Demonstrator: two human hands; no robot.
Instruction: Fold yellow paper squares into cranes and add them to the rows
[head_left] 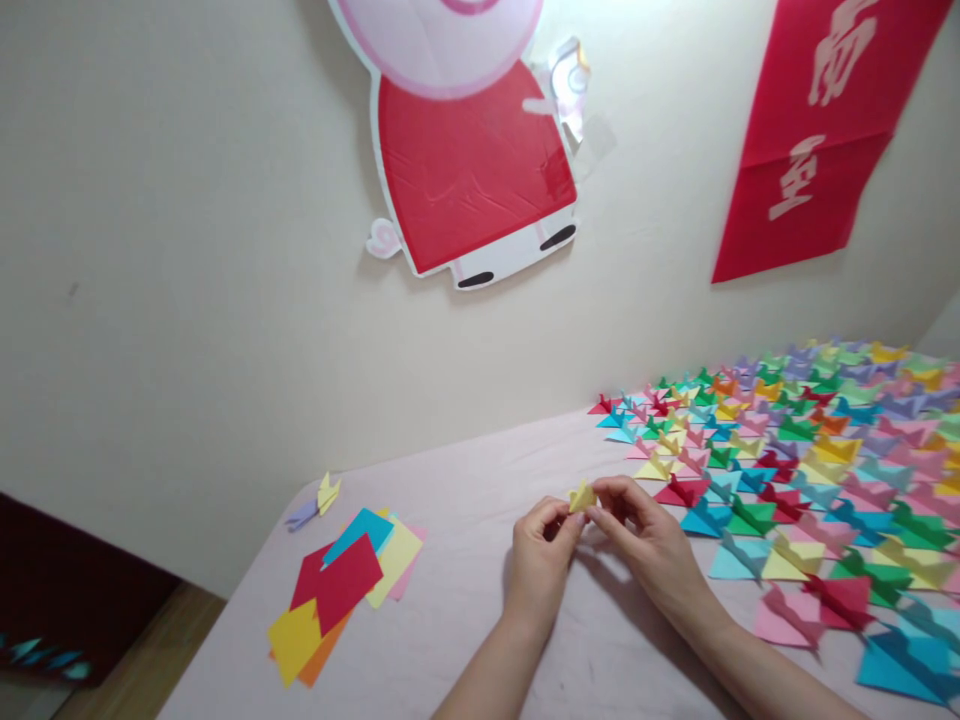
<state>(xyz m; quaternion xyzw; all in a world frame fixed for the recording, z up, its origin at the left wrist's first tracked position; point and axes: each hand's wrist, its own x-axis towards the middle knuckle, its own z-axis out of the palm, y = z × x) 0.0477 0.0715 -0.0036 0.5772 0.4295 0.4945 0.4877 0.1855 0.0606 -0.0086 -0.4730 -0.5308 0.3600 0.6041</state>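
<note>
Both hands meet over the middle of the pale pink table (480, 470) and pinch a small folded yellow paper piece (581, 496) between their fingertips. My left hand (541, 555) grips it from the left with the fingers curled. My right hand (645, 535) holds its right side with thumb and forefinger. The piece is lifted slightly above the tabletop.
A loose stack of flat coloured paper sheets (337, 590) lies at the left. Two small folded pieces (319, 500), yellow and lilac, sit behind it. Several rows of folded coloured paper figures (810, 470) cover the right side. A cartoon cutout (469, 150) and red banner (817, 130) hang on the wall.
</note>
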